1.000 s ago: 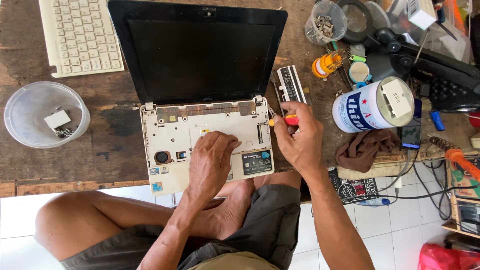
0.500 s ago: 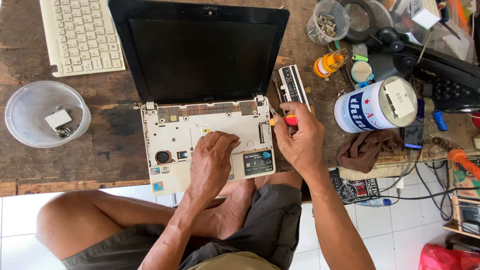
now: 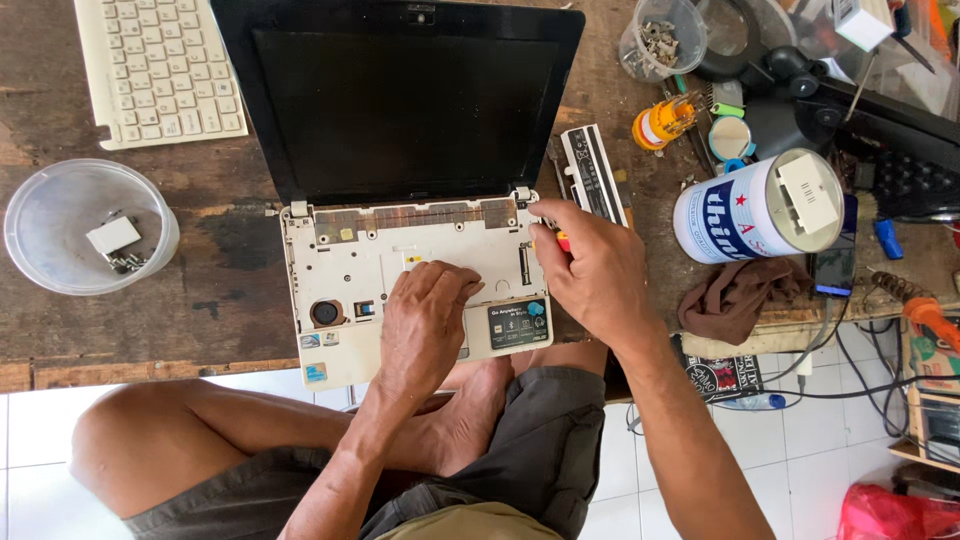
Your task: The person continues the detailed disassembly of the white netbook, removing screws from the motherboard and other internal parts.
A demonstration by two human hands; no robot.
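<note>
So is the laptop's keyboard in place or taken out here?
Out. The laptop shows a bare white deck under the left hand, and a white keyboard lies apart on the table.

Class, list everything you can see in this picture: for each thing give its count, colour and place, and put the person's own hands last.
Laptop: one, black screen, white base with its keyboard off, middle of the table.
Keyboard: one, white, top left.
Plastic bowl: one, clear, left, small parts inside.
Battery pack: one, white, right of the laptop.
Tin can: one, white and blue, on its side, right.
Cloth: one, brown, below the can.
Plastic cup: one, clear, top, holds screws.
Wooden table: one, dark brown.
Left hand: on the laptop base.
Right hand: at the base's right edge, gripping a red-and-yellow tool.
</note>
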